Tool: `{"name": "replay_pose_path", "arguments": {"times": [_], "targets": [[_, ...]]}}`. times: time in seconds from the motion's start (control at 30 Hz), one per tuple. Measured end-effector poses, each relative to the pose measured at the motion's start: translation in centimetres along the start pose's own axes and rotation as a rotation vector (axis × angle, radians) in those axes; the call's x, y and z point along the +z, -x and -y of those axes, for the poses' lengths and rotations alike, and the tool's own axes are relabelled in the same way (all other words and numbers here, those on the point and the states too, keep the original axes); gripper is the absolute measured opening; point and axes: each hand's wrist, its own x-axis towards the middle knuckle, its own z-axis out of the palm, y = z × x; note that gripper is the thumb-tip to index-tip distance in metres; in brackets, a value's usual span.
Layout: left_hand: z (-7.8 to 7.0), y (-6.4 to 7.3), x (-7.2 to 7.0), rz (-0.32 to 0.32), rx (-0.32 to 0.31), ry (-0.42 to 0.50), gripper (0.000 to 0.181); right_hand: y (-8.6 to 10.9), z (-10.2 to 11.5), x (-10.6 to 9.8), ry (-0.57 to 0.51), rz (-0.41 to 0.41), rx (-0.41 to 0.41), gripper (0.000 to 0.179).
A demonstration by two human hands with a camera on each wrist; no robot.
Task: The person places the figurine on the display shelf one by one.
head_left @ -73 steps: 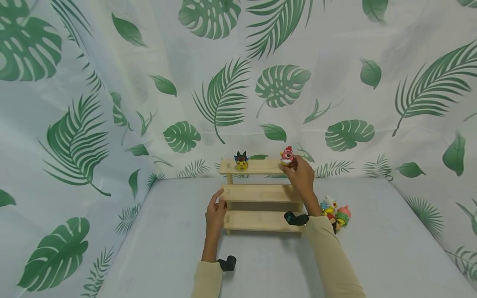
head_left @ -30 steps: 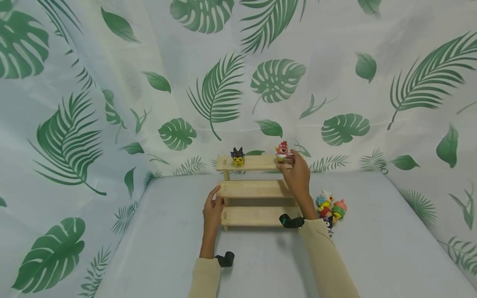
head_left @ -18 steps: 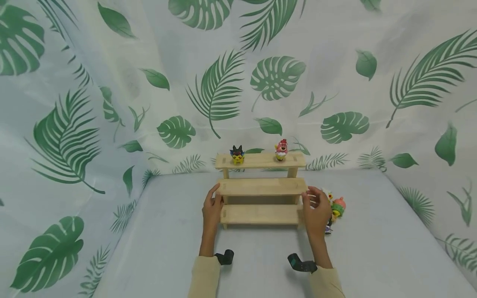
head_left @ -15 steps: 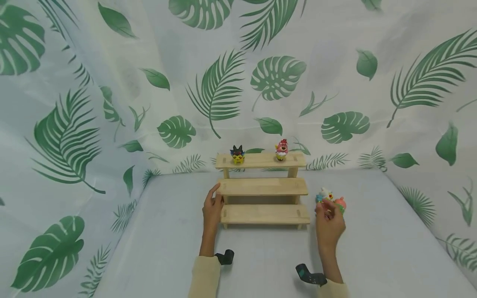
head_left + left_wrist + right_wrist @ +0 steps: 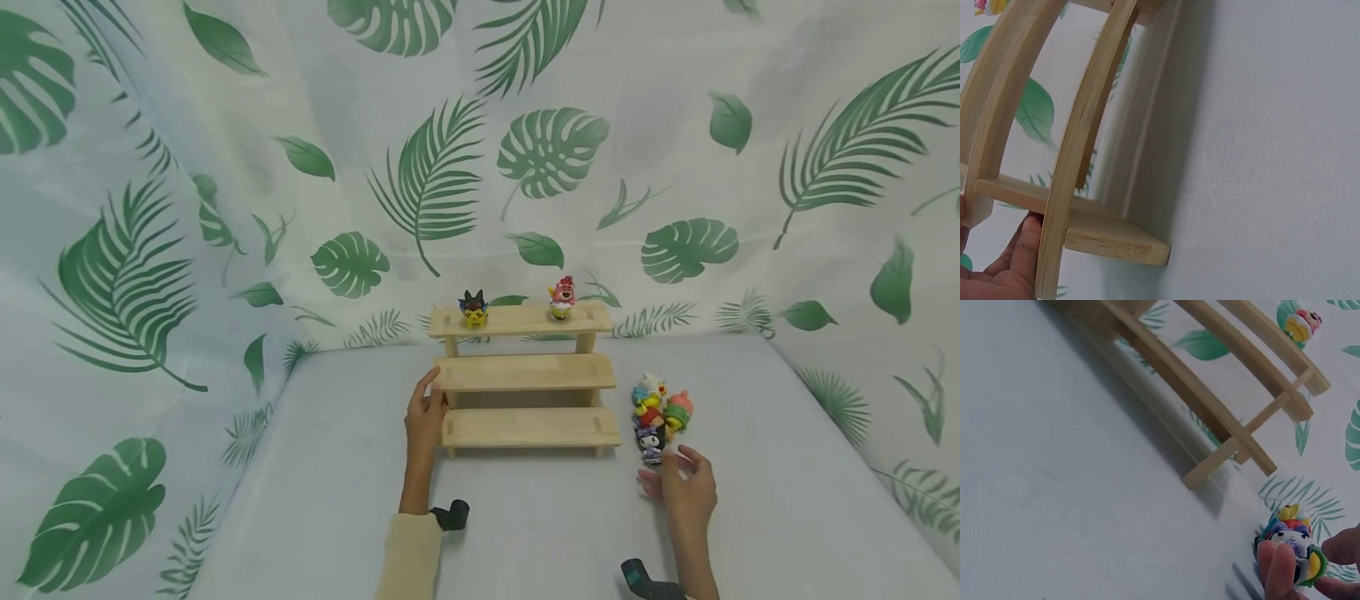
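In the head view a three-tier wooden display stand (image 5: 525,372) stands in the middle of the table. My left hand (image 5: 426,417) holds the left end of its middle tier; in the left wrist view my fingers (image 5: 1025,247) curl in under the board. On the top tier sit a yellow figurine with a black eared hood (image 5: 473,309) and a pink figurine with a red top (image 5: 562,298). My right hand (image 5: 688,492) hovers with fingers spread just in front of a black-and-purple figurine (image 5: 650,446). In the right wrist view its fingers (image 5: 1280,569) overlap that figurine (image 5: 1291,540).
Behind the black-and-purple figurine several others lie in a pile, among them a pink-and-green one (image 5: 679,408) and a white-and-blue one (image 5: 649,388). A white cloth covers the table (image 5: 345,467). Leaf-printed curtains (image 5: 300,108) rise behind and at both sides.
My right hand has let go of the pink figurine on the top tier and moved down to the right, to the front of the pile. My left hand has stayed at the stand.
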Motion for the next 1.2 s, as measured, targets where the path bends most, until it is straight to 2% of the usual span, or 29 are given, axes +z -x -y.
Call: {"name": "replay_pose_path", "arguments": {"times": [0.13,0.27,0.43,0.7,1.0,1.2], "targets": [[0.2,0.0,0.1,0.0,0.012,-0.007,0.036,-0.3,-0.2,0.2,-0.021,0.007,0.022,0.059],[0.1,0.0,0.2,-0.019,0.014,-0.007,0.035,-0.8,-0.4,0.4,-0.036,0.02,0.004,0.068],[0.1,-0.1,0.2,-0.005,0.023,0.001,0.037,-1.4,-0.7,0.7,-0.038,0.017,-0.031,0.074],[0.2,-0.2,0.2,-0.028,0.013,-0.037,0.037,-1.9,-1.0,1.2,-0.006,-0.02,-0.059,0.07],[0.1,-0.1,0.0,-0.017,-0.006,-0.003,0.035,-1.9,-1.0,1.8,0.021,-0.055,-0.093,0.058],[-0.2,0.0,0.0,-0.015,0.01,-0.006,0.034,-1.0,-0.5,1.2,-0.079,-0.062,0.005,0.064]]}}
